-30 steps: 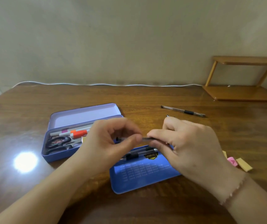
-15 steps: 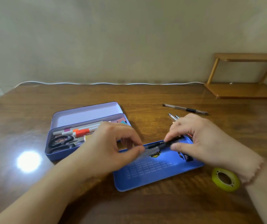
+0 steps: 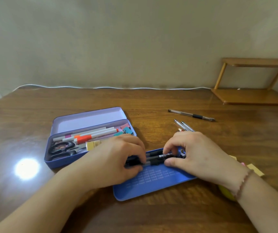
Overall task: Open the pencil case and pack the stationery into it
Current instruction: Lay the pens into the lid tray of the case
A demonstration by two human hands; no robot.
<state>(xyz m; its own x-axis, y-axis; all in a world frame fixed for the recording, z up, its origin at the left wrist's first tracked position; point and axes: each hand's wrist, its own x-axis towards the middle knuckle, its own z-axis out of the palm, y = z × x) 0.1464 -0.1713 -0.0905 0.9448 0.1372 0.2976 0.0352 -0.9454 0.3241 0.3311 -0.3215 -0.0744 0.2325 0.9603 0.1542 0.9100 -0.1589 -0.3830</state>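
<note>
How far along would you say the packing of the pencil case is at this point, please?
Roughly midway. Done: the pencil case is open and holds markers, scissors and binder clips. In hand: the left hand and right hand are settling dark pens on the blue tray. Left: a black-grip pen, two clear pens and sticky notes on the table.

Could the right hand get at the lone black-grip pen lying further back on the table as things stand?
Probably yes: the pen lies alone on bare table beyond the right hand, nothing between. That hand first has to let go of the pens on the blue tray.
</note>
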